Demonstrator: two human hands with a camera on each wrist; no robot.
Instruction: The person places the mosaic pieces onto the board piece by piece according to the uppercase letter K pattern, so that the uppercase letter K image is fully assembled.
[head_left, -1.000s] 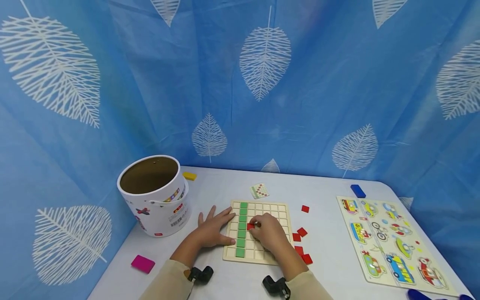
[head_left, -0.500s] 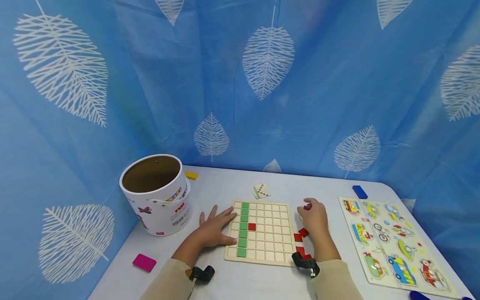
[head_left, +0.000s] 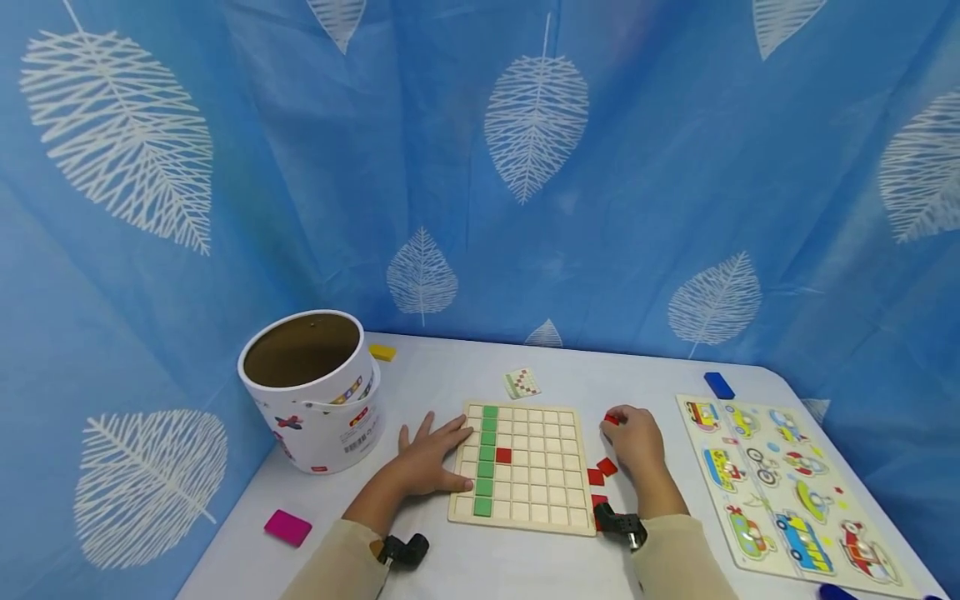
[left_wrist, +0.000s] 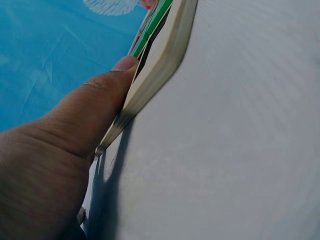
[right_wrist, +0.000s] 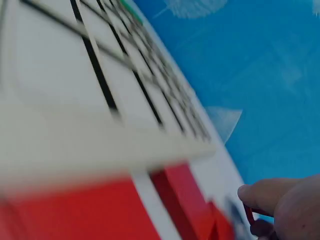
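A wooden grid board (head_left: 536, 433) lies on the white table; it holds a column of green tiles (head_left: 486, 457) and one red tile (head_left: 503, 455) beside them. My left hand (head_left: 430, 456) lies flat with spread fingers against the board's left edge; the thumb (left_wrist: 107, 102) presses the board's side (left_wrist: 160, 65). My right hand (head_left: 632, 437) is just right of the board and pinches a red tile (head_left: 612, 419) at its fingertips (right_wrist: 260, 197). Loose red tiles (head_left: 602, 472) lie under that hand.
A white paper bucket (head_left: 311, 387) stands at the left. A pink block (head_left: 287, 527), a yellow block (head_left: 382, 352), a blue block (head_left: 718, 385) and a small pattern card (head_left: 521, 382) lie about. A vehicle peg puzzle (head_left: 780, 487) covers the right side. Blue leaf-print curtain surrounds the table.
My right hand left a red tile in the grid next to the green column, moved right off the board and picked up another red tile. The left hand stayed put.
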